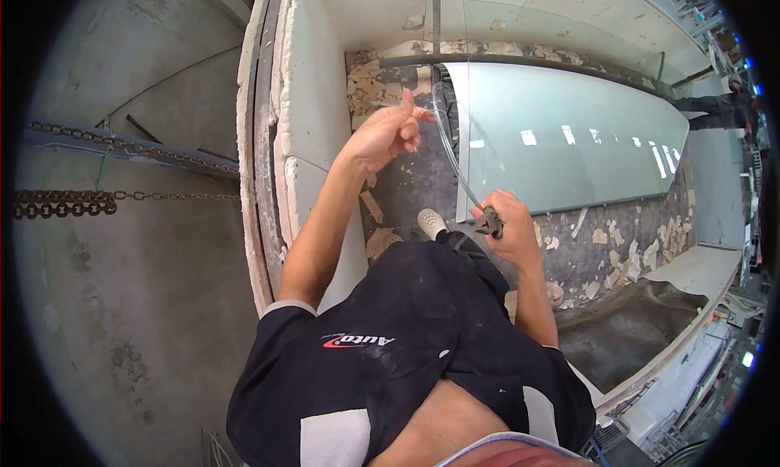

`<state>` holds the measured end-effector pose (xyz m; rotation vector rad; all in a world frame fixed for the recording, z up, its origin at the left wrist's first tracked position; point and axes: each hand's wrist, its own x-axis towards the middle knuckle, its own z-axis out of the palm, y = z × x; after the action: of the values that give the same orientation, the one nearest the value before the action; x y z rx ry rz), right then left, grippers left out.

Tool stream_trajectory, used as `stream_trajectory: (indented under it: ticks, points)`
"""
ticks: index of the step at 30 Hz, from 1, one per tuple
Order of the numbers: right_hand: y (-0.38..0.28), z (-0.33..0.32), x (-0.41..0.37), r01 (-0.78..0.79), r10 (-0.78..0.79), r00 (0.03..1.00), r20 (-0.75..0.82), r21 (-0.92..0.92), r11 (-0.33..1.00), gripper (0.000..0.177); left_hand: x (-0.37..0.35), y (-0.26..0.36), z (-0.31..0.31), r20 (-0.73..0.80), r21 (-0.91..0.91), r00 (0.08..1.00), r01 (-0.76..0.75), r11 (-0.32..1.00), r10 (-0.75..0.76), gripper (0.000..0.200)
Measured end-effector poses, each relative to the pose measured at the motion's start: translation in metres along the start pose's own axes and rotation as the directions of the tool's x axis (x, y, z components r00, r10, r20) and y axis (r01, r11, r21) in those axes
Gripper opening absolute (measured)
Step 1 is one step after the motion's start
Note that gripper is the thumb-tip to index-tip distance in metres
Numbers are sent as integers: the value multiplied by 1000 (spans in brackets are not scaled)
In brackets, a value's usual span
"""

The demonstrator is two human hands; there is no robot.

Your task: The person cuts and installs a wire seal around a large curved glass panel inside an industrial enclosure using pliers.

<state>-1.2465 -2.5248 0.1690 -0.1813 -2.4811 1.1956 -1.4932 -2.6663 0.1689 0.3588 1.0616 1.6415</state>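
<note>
Pliers (489, 222) with a dark head are gripped in my right hand (512, 227), below the near left corner of a stack of pale green glass sheets (569, 134). A thin, clear-looking strand or wire (445, 138) curves from beside the pliers up along the left edge of the glass. My left hand (390, 134) is raised to the left of the glass, thumb up and fingers partly spread, with a fingertip close to the strand. Whether that fingertip touches the strand is hard to tell.
A pale wall with a crumbling edge (286, 142) stands on the left. Chains (73, 203) hang beyond it. Peeling flakes (634, 260) cover the dark floor. A dark sheet (634, 329) lies at lower right. Another person's legs (715, 111) show at the far right.
</note>
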Motion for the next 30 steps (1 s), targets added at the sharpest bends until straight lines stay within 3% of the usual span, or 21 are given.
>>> stream_trajectory:
  ticks: [2, 4, 5, 6, 7, 8, 10, 12, 13, 14, 17, 20, 21, 22, 23, 24, 25, 26, 27, 28, 30]
  points:
    - [-4, -3, 3, 93, -87, 994, 71, -86, 992, 22, 10, -1, 2, -142, 165, 986, -60, 984, 84, 53]
    - [-7, -2, 5, 112, -105, 989, 102, -73, 991, 22, 19, -2, 13, -192, 553, 885, -259, 792, 423, 51]
    - [-9, -1, 5, 134, -125, 983, 135, -58, 989, 22, 23, -5, 26, -99, 617, 773, -447, 648, 627, 49]
    - [-12, -1, 6, 137, -128, 982, 136, -59, 989, 22, 24, -2, 32, -99, 617, 771, -448, 647, 629, 49]
    - [-17, -2, 7, 148, -136, 977, 162, -66, 987, 21, 24, 1, 37, 41, 791, 773, -413, 452, 633, 45]
    - [-20, -4, 7, 159, -143, 972, 187, -72, 985, 19, 24, 5, 40, 175, 903, 783, -370, 220, 597, 42]
    - [-22, -11, 6, 123, -118, 980, 158, -23, 992, 17, 29, 13, 39, 145, 926, 881, -281, 253, 451, 40]
    - [-21, -21, 3, 82, -85, 988, 132, 28, 996, 15, 37, 18, 34, -43, 999, 994, 46, 29, -102, 44]
    - [-21, -28, 1, -2, -7, 995, 98, 93, 996, 13, 40, 11, 24, -16, 999, 985, 11, -32, -171, 47]
    - [-19, -33, 0, -84, 73, 995, 69, 159, 984, 11, 38, 2, 21, -19, 1000, 984, 15, -25, -176, 47]
    - [-9, -39, 1, -126, 134, 990, -37, 176, 976, 11, 36, -22, 16, 170, 985, 793, -115, 131, -585, 62]
    - [2, -41, -2, -124, 143, 985, -95, 186, 975, 14, 38, -9, 11, 161, 985, 771, -90, 146, -617, 60]
    - [6, -41, -7, -162, 202, 975, -90, 326, 931, 14, 35, 11, 17, 60, 993, 852, 2, 118, -520, 54]
    - [10, -41, -10, -193, 255, 964, -76, 459, 867, 14, 43, 16, 6, 47, 997, 935, -65, -39, -351, 43]
    - [12, -42, -12, -183, 244, 967, -77, 456, 871, 14, 43, 22, -9, 99, 995, 990, -100, -7, -100, 40]
    - [14, -42, -15, -201, 272, 959, -75, 496, 845, 14, 40, 31, -17, 141, 989, 978, -145, 13, 156, 36]
    - [14, -42, -16, -215, 300, 951, -75, 537, 816, 14, 40, 32, -18, 146, 989, 976, -148, 3, 164, 36]
    - [14, -41, -16, -203, 291, 953, -84, 538, 818, 14, 36, 29, -17, 76, 944, 850, -230, 237, 521, 39]
    - [13, -39, -16, -218, 318, 943, -94, 545, 809, 14, 29, 27, -14, -93, 828, 624, -384, 408, 776, 44]
    - [11, -37, -15, -236, 346, 932, -103, 552, 800, 14, 15, 28, -10, -85, 830, 622, -388, 401, 779, 44]
    - [9, -35, -12, -250, 358, 928, -105, 535, 807, 14, -20, 27, 0, -226, 761, 791, -221, 610, 569, 45]
